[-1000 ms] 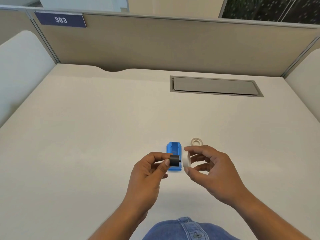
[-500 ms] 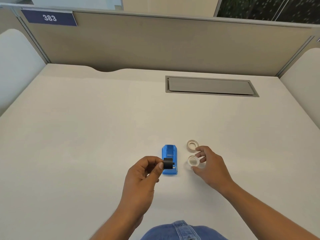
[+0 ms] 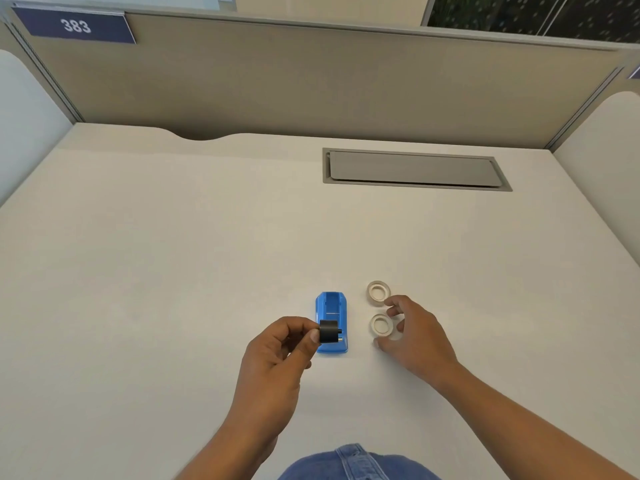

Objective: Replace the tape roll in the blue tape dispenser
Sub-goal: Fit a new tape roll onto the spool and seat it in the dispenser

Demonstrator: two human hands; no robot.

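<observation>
the left hand (image 3: 273,355) is pinching the black spindle (image 3: 328,331); the right hand (image 3: 414,336) is hovering open over the near tape roll (image 3: 381,324), at 3 o'clock from the blue dispenser (image 3: 331,308); it is probably light and stiff, best gripped by its outer rim.

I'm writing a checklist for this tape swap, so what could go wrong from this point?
1. Two near-identical rolls lie side by side: the nearer roll under the right hand and the farther roll. Old and new could get mixed up.
2. The black spindle is pinched only at the left hand's fingertips above the blue dispenser; it might slip and roll off across the desk.
</observation>
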